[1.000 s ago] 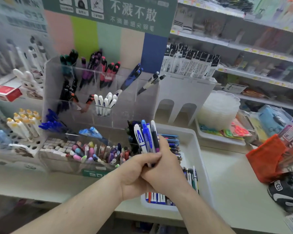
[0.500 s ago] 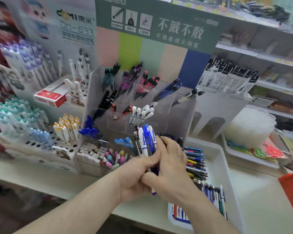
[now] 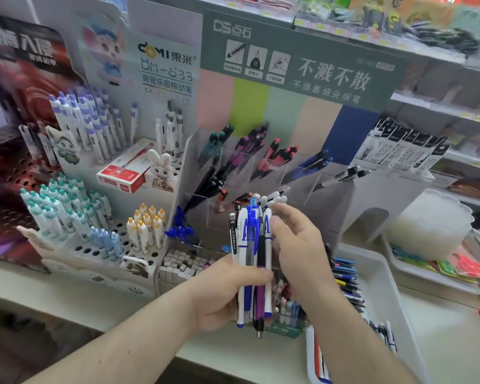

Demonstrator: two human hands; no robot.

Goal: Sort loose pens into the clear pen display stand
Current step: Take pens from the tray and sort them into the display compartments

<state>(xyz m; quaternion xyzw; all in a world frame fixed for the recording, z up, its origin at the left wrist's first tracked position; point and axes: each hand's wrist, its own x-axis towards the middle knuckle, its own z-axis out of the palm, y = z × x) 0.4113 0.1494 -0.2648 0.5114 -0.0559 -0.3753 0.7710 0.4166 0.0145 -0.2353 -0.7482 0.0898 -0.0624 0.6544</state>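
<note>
1. Currently the left hand (image 3: 222,295) is gripping a bundle of pens (image 3: 251,261) upright, fingers wrapped round the lower barrels, likely so the tops are fanning out for easy picking.
2. Right hand (image 3: 297,245) is sitting just beside the bundle, fingers loosely spread, fingertips (image 3: 276,210) touching or nearly touching the rightmost white pen (image 3: 267,245); not clamping anything I can make out. Probably singling one out.
3. Bundle is looking mixed: white barrels with blue print, blue clickers, one black pen, a purple-tipped one at the bottom. Ends are sticking out below the fist.
4. Clear pen display stand (image 3: 302,173) is standing directly behind the hands, tiered compartments already holding pens by colour: green, purple, red, blue, black, white caps. Rightmost compartment is holding only a couple.
5. White tray (image 3: 383,273) to the right is holding more loose pens (image 3: 347,281), so sorting seems far from finished.
6. Bundle is hovering in front of the stand's lower tiers, not inside any slot yet.
</note>
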